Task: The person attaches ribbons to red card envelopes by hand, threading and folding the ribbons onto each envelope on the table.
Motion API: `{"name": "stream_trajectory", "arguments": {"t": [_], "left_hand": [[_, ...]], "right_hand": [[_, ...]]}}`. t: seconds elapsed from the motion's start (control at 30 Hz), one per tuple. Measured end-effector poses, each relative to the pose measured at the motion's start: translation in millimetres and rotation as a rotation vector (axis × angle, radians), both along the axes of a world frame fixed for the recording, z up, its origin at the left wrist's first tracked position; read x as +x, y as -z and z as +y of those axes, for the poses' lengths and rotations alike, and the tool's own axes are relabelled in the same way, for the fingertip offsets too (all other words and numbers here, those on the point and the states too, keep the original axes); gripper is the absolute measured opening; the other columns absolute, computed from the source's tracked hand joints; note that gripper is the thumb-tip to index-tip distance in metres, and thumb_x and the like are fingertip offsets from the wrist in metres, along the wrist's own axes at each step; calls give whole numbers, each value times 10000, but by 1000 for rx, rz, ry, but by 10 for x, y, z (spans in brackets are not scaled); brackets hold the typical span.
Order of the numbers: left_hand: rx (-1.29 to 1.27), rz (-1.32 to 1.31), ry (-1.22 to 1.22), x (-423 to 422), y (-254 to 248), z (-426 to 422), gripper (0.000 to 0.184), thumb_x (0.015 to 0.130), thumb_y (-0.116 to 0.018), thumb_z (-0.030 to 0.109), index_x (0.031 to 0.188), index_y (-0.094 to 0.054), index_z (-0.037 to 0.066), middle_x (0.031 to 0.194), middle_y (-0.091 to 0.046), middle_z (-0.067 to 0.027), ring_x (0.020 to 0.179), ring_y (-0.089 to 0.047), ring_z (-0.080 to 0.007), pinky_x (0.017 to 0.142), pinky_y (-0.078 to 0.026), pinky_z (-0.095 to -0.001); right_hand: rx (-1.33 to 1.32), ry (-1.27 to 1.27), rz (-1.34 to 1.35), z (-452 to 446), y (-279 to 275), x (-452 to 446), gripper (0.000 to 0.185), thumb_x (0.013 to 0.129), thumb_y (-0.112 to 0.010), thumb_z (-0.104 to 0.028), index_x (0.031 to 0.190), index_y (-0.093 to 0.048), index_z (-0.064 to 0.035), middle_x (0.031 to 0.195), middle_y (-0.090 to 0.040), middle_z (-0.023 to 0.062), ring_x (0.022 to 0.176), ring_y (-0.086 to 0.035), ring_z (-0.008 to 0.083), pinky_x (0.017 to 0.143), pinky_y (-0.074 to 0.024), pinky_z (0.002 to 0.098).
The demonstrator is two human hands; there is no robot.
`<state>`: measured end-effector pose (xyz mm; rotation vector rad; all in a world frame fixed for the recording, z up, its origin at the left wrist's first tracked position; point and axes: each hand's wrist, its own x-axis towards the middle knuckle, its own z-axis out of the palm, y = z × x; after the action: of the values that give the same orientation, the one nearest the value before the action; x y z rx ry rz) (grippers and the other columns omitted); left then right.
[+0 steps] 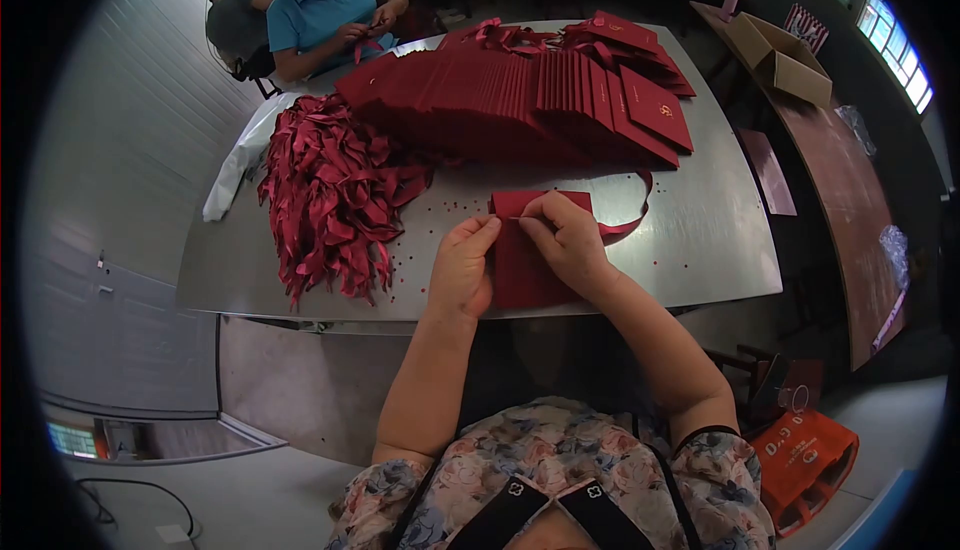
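A flat dark red gift bag (528,275) lies at the front edge of the metal table, under both my hands. My left hand (464,267) is closed on its left edge, with thumb and forefinger pinched near the top. Over the upper part of the bag, my right hand (566,242) is in a pinch; a thin pale line shows by its fingertips, too small to name. A dark red ribbon (638,212) curves out on the right, beside my right hand. Where its ends lie is hidden.
A long leaning row of dark red bags (470,95) crosses the metal table (700,260). Left of my hands is a heap of red ribbons (325,190). Small red bits are scattered about. Across the table, a person in blue (325,15) handles ribbon. A cardboard box (775,55) stands right.
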<state>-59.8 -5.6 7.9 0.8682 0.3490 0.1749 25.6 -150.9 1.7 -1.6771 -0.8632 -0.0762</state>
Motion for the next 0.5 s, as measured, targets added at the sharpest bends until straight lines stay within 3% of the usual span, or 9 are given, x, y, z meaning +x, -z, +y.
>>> {"name": "stream_trajectory", "arguments": {"t": [0.4, 0.5], "left_hand": [[29, -46, -144, -110, -60, -150, 95, 984, -598, 61, 1025, -648, -9, 957, -693, -72, 829, -651, -120, 792, -543, -247], [21, -43, -158, -139, -58, -140, 91, 981, -606, 63, 1018, -650, -7, 943, -693, -69, 820, -652, -118, 785, -546, -249]], "right_hand": [[-128, 6, -32, -45, -177, -132, 100, 889, -650, -94, 889, -580, -23, 880, -611, 160, 843, -604, 383, 722, -485, 449], [-129, 2, -93, -34, -178, -129, 97, 883, -665, -47, 916, -585, -3, 848, -620, 155, 775, -613, 320, 687, -482, 377]]}}
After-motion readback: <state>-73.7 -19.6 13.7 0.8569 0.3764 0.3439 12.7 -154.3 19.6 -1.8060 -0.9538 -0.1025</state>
